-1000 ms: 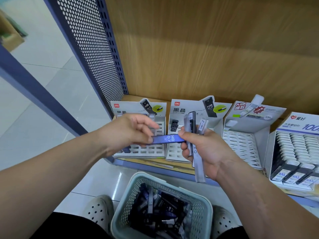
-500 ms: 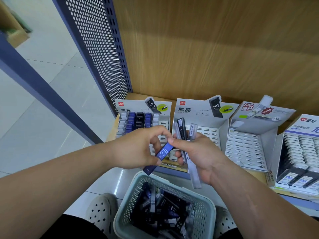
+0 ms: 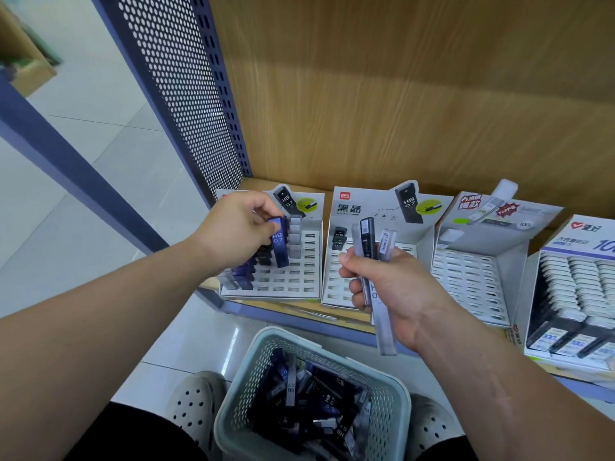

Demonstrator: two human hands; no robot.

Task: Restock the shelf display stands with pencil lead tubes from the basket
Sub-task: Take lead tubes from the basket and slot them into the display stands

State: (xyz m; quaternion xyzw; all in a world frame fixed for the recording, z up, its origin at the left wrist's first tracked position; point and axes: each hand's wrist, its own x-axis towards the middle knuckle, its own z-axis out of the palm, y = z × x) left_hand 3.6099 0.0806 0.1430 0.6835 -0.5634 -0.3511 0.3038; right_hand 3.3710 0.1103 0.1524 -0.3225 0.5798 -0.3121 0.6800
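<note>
On the wooden shelf [image 3: 266,304], in the head view, the left hand [image 3: 238,227] pinches an upright dark-blue rectangular plastic lead tube [image 3: 279,241], printed HB 0.7, by its top end. Its foot meets the slotted face of the leftmost white cardboard display stand [image 3: 299,279]; whether it has entered a slot I cannot tell. This looks like the seating step. The next move likely calls for squaring the tube to an empty slot and pressing it straight down beside the tubes already seated. The right hand [image 3: 389,284] is curled round a bundle of slim clear and black tubes [image 3: 367,241], in front of the second white stand [image 3: 331,277]. Below, the pale-green lattice plastic basket [image 3: 239,404] holds a loose heap of glossy tubes [image 3: 309,404].
</note>
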